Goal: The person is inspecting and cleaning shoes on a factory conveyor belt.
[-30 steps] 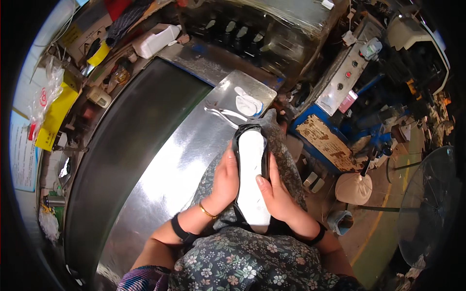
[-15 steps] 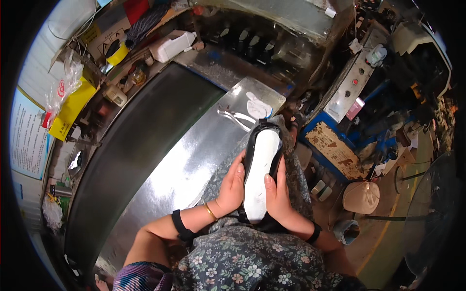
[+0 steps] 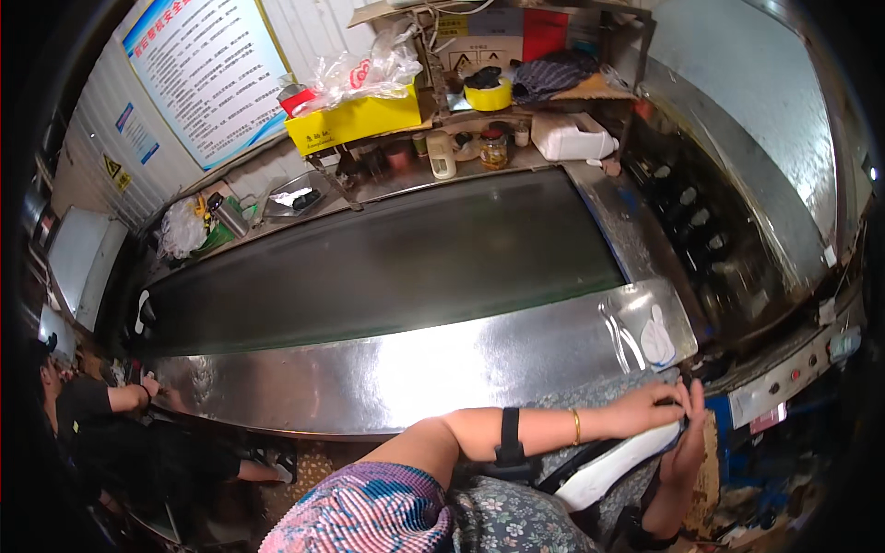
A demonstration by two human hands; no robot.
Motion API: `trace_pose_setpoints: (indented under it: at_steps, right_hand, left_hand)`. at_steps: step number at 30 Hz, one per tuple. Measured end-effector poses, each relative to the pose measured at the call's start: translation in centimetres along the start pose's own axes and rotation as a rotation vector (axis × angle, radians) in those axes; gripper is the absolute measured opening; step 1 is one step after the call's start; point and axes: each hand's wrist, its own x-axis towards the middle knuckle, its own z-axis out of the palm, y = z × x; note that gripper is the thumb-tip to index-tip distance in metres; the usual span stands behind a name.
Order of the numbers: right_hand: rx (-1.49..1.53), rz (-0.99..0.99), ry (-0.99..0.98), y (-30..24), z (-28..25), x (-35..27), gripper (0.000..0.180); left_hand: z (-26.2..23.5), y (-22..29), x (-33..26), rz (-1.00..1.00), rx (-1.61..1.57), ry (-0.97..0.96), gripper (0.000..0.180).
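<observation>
A black shoe upper with a white sole side (image 3: 613, 468) lies tilted over my lap at the lower right, the white side facing up. My left hand (image 3: 650, 410) is closed at its far end, fingers bent over the edge. On the other side, my right hand (image 3: 680, 450) supports the same end, its fingers pointing up beside the left fingertips. The near end of the shoe rests close to my flowered apron (image 3: 516, 516). Just beyond my hands, metal pliers (image 3: 623, 337) and a white flat piece (image 3: 657, 337) lie on a metal plate (image 3: 680, 318).
A shiny metal ledge (image 3: 304, 392) runs along a wide dark belt (image 3: 396, 263). At the far left end is a white-soled item (image 3: 142, 311), with a co-worker (image 3: 92, 415) beside it. Behind the belt stand a yellow box (image 3: 355, 123), a jar (image 3: 493, 147) and a white jug (image 3: 572, 138).
My view has swung left, so the hands and shoe now appear at the lower right. My left hand has shifted to the shoe's far end, and the co-worker has come into view.
</observation>
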Motion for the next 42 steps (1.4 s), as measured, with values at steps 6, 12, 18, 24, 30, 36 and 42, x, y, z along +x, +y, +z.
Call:
trace_pose_setpoints:
  at_steps: [6, 12, 18, 24, 30, 36, 42]
  right_hand:
    - [-0.761, -0.097, 0.068, 0.2, 1.3, 0.7, 0.045]
    - [-0.695, -0.159, 0.167, 1.5, 0.2, 0.9, 0.041]
    - [-0.641, -0.084, 0.357, 2.5, 1.3, -0.3, 0.044]
    - [-0.572, -0.055, 0.051, 0.1, 2.0, -1.4, 0.056]
    - [0.109, 0.004, 0.114, 2.0, -0.7, -0.9, 0.044]
    - [-0.134, -0.012, 0.116, 0.3, 3.4, 2.2, 0.031]
    - [-0.249, -0.19, 0.132, 1.9, 1.9, 0.1, 0.029]
  left_hand:
    - [-0.9, -0.6, 0.2, -0.037, -0.277, -0.113, 0.034]
    - [-1.1, 0.3, 1.0, 0.031, -0.264, -0.109, 0.025]
    - [-1.5, 0.2, 0.9, -0.011, -0.205, -0.084, 0.023]
    - [-1.8, 0.2, 0.3, -0.034, -0.33, -0.067, 0.03]
    - [-1.6, 0.3, 1.4, 0.047, -0.417, -0.144, 0.027]
    - [-2.9, 1.9, 0.4, -0.21, -0.551, -0.011, 0.033]
    - [-1.3, 0.7, 0.1, -0.115, -0.453, -0.076, 0.033]
